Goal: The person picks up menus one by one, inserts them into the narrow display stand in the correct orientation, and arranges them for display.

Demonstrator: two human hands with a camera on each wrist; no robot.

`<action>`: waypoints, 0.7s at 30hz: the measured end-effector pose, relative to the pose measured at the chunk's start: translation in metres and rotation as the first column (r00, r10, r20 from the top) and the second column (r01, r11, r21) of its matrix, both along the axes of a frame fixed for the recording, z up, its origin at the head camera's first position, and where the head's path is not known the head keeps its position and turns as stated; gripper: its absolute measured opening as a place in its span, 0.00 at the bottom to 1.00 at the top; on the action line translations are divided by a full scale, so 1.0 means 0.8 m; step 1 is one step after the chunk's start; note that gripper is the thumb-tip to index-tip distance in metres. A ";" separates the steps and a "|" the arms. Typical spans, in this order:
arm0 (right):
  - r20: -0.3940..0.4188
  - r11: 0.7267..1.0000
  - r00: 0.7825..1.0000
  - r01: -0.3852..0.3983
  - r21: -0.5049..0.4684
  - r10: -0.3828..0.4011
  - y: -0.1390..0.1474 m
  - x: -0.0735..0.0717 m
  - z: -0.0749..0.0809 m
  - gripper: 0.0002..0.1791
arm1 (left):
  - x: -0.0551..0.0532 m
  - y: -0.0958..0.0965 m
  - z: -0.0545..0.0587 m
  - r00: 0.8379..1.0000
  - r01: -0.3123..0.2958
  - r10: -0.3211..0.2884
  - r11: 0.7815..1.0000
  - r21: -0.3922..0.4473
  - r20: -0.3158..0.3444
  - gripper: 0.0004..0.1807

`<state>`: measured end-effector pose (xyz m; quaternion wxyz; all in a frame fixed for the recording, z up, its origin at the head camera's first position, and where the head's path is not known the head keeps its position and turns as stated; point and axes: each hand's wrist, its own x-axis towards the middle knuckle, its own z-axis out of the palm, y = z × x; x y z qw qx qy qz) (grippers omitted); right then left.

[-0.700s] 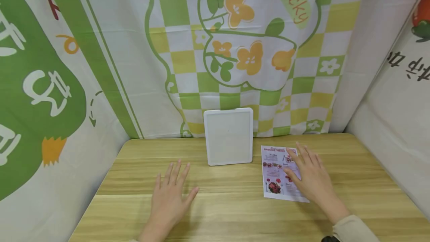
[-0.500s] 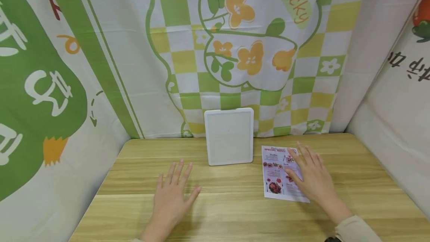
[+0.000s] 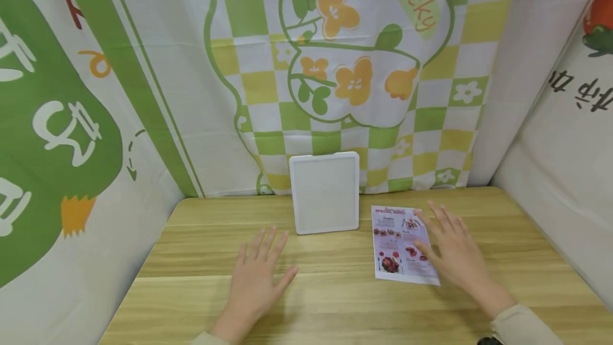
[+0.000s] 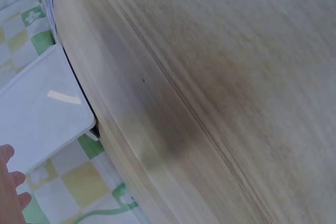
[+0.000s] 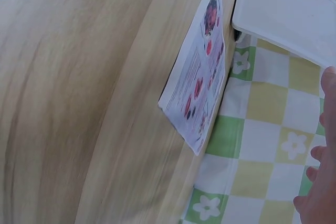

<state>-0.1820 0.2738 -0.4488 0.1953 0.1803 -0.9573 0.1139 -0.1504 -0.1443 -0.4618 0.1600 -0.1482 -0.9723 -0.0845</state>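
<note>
A printed menu sheet lies flat on the wooden table, text and food pictures facing up. My right hand is spread over its right side, thumb and index overlapping the sheet in the head view; nothing is in its grasp. In the right wrist view the menu sheet shows whole, with the fingertips off to the right. My left hand hovers over the table at left, fingers straight and apart, holding nothing. Between and beyond the hands, a white framed board stands upright, leaning back toward the curtain.
The wooden table reaches back to a green and yellow checked curtain. Printed cloth walls close in the left and right sides. A dark band shows at the right wrist.
Both hands have drifted slightly to the right. My right thumb and fingers now cover less of the menu sheet. The sheet and the board stay in place.
</note>
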 end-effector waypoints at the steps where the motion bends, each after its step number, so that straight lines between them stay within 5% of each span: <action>1: -0.005 1.000 1.000 -0.002 0.005 0.002 0.002 0.000 0.001 0.40 | -0.001 0.002 0.000 1.000 0.008 -0.008 1.000 -0.006 -0.002 0.40; 21: -0.021 1.000 1.000 -0.022 -0.005 0.022 0.027 0.013 -0.003 0.40 | -0.019 0.043 -0.004 0.992 0.124 -0.123 0.989 -0.084 0.011 0.39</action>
